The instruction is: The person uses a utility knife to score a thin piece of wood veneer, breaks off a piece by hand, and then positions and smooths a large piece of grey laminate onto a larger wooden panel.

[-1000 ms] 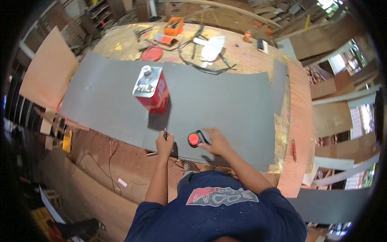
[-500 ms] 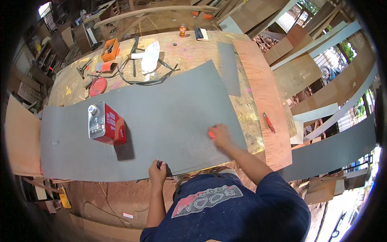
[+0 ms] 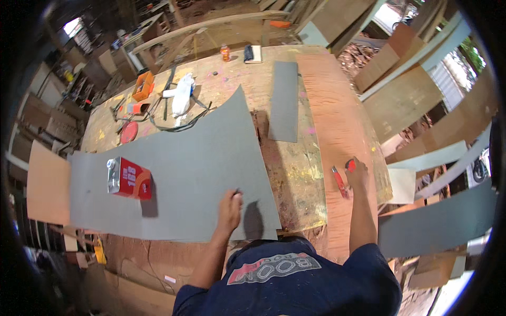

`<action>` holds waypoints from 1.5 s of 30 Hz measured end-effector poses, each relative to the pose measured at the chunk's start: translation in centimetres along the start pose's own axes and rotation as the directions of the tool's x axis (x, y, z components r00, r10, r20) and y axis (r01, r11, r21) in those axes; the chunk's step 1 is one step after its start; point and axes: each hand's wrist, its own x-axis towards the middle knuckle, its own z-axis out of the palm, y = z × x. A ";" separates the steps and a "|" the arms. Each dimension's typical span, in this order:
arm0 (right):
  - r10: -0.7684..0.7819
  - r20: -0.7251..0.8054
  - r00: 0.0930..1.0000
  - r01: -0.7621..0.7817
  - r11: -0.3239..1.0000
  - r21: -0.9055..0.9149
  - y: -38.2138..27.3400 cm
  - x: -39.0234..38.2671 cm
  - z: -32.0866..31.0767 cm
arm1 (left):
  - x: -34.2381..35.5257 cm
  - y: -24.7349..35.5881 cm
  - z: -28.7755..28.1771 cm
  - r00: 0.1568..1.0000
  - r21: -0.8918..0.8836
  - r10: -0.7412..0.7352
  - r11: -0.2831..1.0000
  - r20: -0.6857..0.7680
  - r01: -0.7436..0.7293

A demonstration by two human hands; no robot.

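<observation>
My left hand point(image 3: 230, 209) is closed on a small dark object, too small to name, over the large grey sheet point(image 3: 190, 163) near its right end. My right hand point(image 3: 358, 174) grips a red and black tape measure point(image 3: 350, 164) over the long pale reddish wood strip point(image 3: 334, 110). Just left of that hand, a red utility knife point(image 3: 338, 180) lies on the same strip. A red and silver metal can point(image 3: 132, 181) stands on the grey sheet, to the left of both hands.
The plywood table point(image 3: 200, 73) also bears an orange bin point(image 3: 143, 87), cords with a white item point(image 3: 183, 95), a red lid point(image 3: 129, 131), an orange bottle point(image 3: 225, 53) and a narrow grey strip point(image 3: 283, 100). Boards point(image 3: 395, 105) lean along the right and left sides.
My right hand has moved right with the tape measure, from the grey sheet to the wood strip. My left hand has also shifted rightward along the sheet. The camera view has swung.
</observation>
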 end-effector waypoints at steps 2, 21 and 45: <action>-0.054 -0.003 0.999 0.053 0.990 -0.132 1.9 0.7 1.2 | 2.2 4.7 5.4 0.988 0.036 0.135 0.990 0.076 -0.138; -0.042 0.062 0.997 0.013 0.911 0.413 -0.7 6.5 0.1 | 0.1 7.6 10.4 0.989 0.027 0.085 0.996 0.118 -0.089; -0.282 0.313 0.907 0.081 0.845 0.528 -26.9 -14.3 4.3 | -1.0 -15.8 -35.5 0.480 0.083 -0.042 0.968 -0.876 0.236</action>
